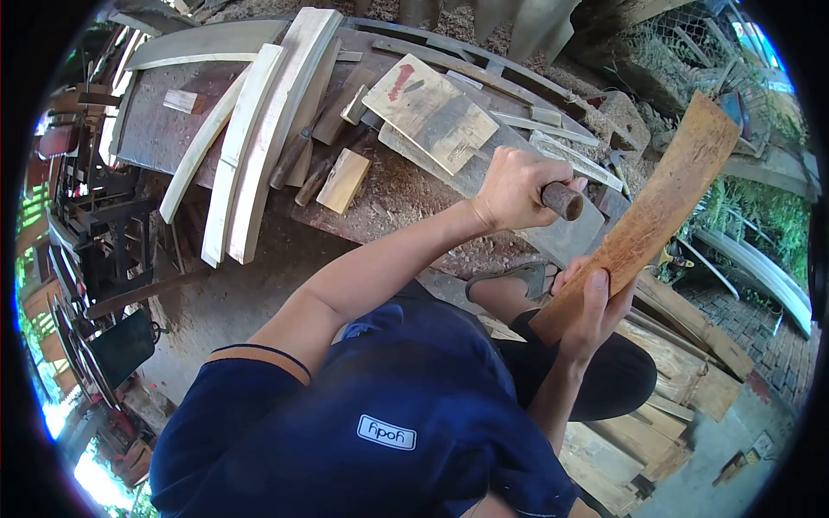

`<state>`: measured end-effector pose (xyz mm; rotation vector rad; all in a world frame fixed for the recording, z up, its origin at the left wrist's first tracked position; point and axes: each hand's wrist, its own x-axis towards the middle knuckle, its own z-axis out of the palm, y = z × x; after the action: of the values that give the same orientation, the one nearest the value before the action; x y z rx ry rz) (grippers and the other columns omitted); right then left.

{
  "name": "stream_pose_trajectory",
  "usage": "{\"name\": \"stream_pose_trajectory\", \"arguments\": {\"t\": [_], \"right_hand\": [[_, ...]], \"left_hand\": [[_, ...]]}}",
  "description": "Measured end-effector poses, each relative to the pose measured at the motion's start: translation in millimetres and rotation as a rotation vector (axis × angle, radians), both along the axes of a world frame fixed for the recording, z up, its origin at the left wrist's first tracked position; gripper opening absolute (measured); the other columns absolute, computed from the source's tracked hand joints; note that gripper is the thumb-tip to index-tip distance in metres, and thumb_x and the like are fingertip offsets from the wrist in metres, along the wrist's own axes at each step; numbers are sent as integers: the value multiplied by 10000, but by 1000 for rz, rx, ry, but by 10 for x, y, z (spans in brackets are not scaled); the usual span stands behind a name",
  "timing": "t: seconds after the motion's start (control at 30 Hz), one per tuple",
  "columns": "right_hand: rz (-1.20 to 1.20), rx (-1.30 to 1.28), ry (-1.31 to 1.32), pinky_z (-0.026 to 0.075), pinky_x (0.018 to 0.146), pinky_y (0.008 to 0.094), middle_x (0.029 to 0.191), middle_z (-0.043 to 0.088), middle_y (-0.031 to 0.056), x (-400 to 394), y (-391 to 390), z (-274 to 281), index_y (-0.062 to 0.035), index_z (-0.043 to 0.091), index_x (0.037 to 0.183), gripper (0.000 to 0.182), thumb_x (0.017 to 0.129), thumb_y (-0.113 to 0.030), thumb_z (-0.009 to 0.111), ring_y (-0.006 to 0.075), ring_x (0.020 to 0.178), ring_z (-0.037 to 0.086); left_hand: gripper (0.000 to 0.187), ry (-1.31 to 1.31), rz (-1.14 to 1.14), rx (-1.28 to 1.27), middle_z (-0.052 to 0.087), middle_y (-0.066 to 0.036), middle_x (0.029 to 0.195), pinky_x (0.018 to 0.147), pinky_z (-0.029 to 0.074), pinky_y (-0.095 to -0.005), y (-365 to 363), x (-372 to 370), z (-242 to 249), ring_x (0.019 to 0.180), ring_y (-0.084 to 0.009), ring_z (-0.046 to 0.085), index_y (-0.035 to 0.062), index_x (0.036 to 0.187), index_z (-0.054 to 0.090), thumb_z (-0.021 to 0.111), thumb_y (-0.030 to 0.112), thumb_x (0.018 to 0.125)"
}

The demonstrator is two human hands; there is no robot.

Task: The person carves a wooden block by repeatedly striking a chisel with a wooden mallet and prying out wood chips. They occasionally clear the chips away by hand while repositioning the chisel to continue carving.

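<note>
My left hand [521,186] is closed in a fist around a dark wooden tool handle [563,201]. The handle's round butt end faces me; the tool's other end is hidden, so its kind does not show. In my right hand [598,306] is a long, slightly curved brown wooden board [661,203], tilted up toward the far right. My thumb lies along its near face and fingertips show at its left edge. Behind my left hand lies a flat rectangular board [432,112] with a red mark, resting on other wood pieces.
Long pale wooden strips [281,129] lie across the dark bench [186,95] at left. Wood-handled tools [292,157] and a small wood block [344,180] lie beside them. Below right, more planks [682,371] cover the floor near my knee. A sandalled foot [509,298] is near the bench.
</note>
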<state>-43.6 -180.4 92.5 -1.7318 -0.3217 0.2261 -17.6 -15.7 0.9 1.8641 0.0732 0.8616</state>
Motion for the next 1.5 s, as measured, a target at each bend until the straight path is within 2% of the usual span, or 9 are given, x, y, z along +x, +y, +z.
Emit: {"name": "stream_pose_trajectory", "arguments": {"t": [0.33, 0.57, 0.73, 0.8, 0.9, 1.0, 1.23, 1.37, 1.5], "right_hand": [[48, 209, -86, 478, 571, 304, 825, 552, 129, 156, 75, 295, 89, 363, 1341, 599, 881, -230, 575, 185, 629, 547], [129, -473, -208, 449, 624, 286, 919, 556, 129, 184, 177, 357, 43, 491, 1144, 400, 830, -144, 654, 136, 708, 540], [21, 123, -189, 493, 662, 353, 924, 605, 164, 103, 170, 314, 69, 499, 1181, 487, 822, -194, 699, 265, 712, 606], [219, -562, -214, 492, 671, 345, 833, 630, 146, 152, 259, 340, 59, 502, 1175, 486, 836, -219, 712, 248, 695, 625], [193, -451, -325, 491, 655, 342, 731, 610, 109, 142, 189, 198, 45, 509, 1153, 465, 851, -241, 717, 213, 660, 610], [177, -367, -141, 482, 707, 330, 808, 608, 115, 87, 142, 134, 37, 510, 1119, 428, 867, -249, 706, 192, 737, 586], [128, -364, -161, 467, 762, 322, 864, 600, 114, -33, 38, 99, 24, 507, 1111, 421, 880, -273, 694, 179, 799, 556], [131, -346, -153, 467, 766, 329, 869, 600, 113, -25, 16, 60, 20, 507, 1110, 421, 880, -277, 696, 180, 808, 558], [127, -340, -100, 463, 773, 333, 886, 597, 118, -36, 7, 66, 19, 508, 1100, 417, 879, -281, 696, 181, 824, 555]], "left_hand": [[236, -44, 23, -37, 535, -109, 568, 459, 404, -350, 8, 45, -4, 479, -282, 533, 61, 645, 574, 745, 119, 796], [151, -66, 70, -116, 579, -119, 606, 505, 449, -397, 100, 97, -48, 574, -349, 590, 102, 699, 611, 743, 173, 710], [191, -31, 107, -112, 527, -123, 582, 485, 412, -363, 102, 43, 35, 521, -303, 496, 54, 672, 576, 723, 124, 770], [234, -75, 99, -122, 484, -115, 558, 464, 379, -319, 100, 41, 49, 463, -243, 410, 17, 651, 551, 700, 73, 823], [166, -152, 56, -232, 583, -151, 629, 523, 459, -381, 217, 28, 24, 610, -375, 582, 53, 696, 597, 750, 119, 703], [209, -23, -8, -389, 576, 24, 578, 504, 398, -239, 413, 2, 49, 543, -43, 497, 75, 673, 629, 699, 121, 866], [386, -138, 195, -1063, 386, 44, 473, 396, 297, -236, 1329, -2, 200, 370, -62, 325, 135, 574, 452, 680, 227, 871], [315, 416, 322, -430, 553, 2, 609, 497, 427, -266, 1735, -315, -140, 504, -100, 525, 51, 835, 689, 705, 364, 863], [524, 768, 645, 213, 712, -147, 1042, 863, 507, -373, 1924, -658, -731, 1006, -251, 682, 102, 1202, 659, 684, 485, 844]]}}
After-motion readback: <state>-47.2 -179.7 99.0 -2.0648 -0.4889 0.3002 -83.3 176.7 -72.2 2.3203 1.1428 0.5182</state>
